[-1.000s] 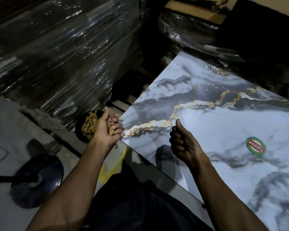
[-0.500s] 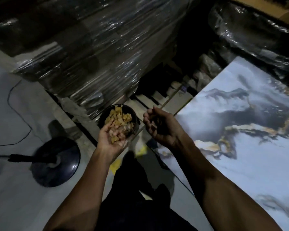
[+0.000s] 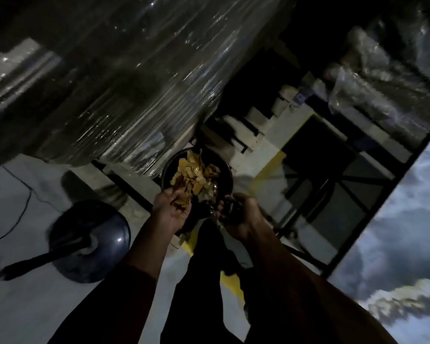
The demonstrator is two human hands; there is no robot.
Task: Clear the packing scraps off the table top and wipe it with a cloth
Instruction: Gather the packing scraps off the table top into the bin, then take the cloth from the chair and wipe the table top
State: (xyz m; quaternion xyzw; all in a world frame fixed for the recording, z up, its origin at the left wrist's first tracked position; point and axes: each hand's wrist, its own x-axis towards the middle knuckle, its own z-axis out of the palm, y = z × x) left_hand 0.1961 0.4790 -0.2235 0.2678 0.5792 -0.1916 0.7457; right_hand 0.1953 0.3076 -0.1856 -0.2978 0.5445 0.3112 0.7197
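A black round bin (image 3: 230, 175) stands on the floor, holding a heap of tan packing scraps (image 3: 193, 171). My left hand (image 3: 169, 211) is cupped at the bin's near rim and holds more tan scraps in its palm. My right hand (image 3: 240, 216) hovers beside it at the same rim, fingers curled inward. Its palm is dark and blurred, so I cannot tell what, if anything, it holds. The marble-patterned table top (image 3: 397, 239) runs along the right edge, apart from both hands.
A dark round stand base (image 3: 90, 240) with a pole lies on the floor at left, with a thin cable (image 3: 18, 214) beyond it. Film-wrapped stacks (image 3: 114, 78) rise behind the bin. The table's black frame (image 3: 333, 180) and a yellow floor line (image 3: 268, 170) are at right.
I turned from the table toward the floor. Both hands moved from the table's corner to the bin's rim, the left one still carrying scraps. The table slid to the right of view.
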